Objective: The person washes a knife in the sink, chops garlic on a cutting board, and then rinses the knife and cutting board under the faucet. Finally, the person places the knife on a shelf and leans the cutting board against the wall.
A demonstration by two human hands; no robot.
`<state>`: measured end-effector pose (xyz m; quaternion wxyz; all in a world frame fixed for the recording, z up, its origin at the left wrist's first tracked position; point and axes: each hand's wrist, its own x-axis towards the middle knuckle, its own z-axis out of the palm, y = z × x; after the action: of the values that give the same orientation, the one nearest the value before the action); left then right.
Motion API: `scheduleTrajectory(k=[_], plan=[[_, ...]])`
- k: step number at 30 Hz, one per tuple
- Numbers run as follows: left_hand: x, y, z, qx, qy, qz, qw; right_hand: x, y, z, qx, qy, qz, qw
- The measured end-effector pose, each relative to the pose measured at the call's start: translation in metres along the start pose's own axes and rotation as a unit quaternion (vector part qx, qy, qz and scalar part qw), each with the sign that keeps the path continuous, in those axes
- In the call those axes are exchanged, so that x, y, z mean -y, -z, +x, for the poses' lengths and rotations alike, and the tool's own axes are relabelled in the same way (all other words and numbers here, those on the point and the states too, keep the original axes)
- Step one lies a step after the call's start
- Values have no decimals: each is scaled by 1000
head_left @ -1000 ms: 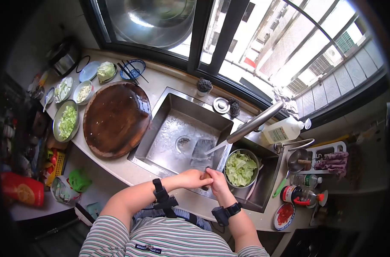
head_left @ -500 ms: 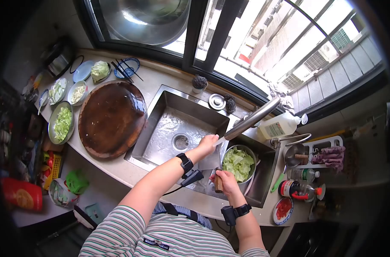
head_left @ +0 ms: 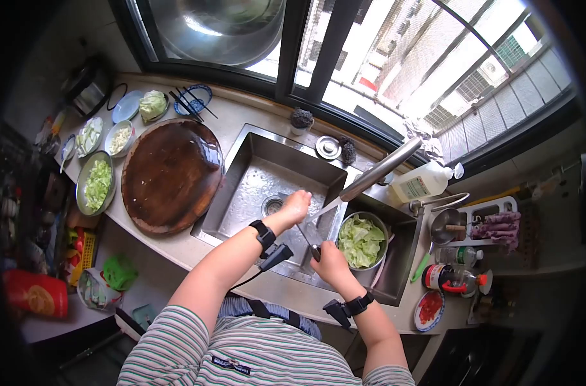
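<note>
My right hand (head_left: 333,265) grips the dark handle of a cleaver (head_left: 304,234) over the left sink basin (head_left: 257,157). The blade now shows almost edge-on as a thin line. My left hand (head_left: 295,207) is closed, fingers curled, just above the far end of the blade; whether it touches the metal or holds anything is hidden. Water runs from the faucet (head_left: 373,174) between the hands, falling by the blade into the basin. Right of my right hand, a metal pot (head_left: 386,226) with torn lettuce leaves (head_left: 360,242) stands in the smaller basin.
A round wooden chopping board (head_left: 170,177) lies left of the sink, beside bowls of chopped greens (head_left: 98,185) and garlic (head_left: 120,137). Rightward stand a detergent bottle (head_left: 418,184), a ladle (head_left: 445,226), a sauce bottle (head_left: 439,278) and a plate of red pieces (head_left: 429,310).
The cleaver has turned from showing its broad side to nearly edge-on. My left hand has moved left and slightly up; my right hand has turned and shifted slightly left.
</note>
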<state>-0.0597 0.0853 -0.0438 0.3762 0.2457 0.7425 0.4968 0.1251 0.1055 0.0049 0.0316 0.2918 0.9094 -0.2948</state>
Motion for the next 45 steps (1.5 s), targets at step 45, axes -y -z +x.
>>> scheduleTrajectory(k=[45], plan=[[3, 33, -78, 227, 227, -65, 945, -130, 49, 103, -294, -115, 292, 903]])
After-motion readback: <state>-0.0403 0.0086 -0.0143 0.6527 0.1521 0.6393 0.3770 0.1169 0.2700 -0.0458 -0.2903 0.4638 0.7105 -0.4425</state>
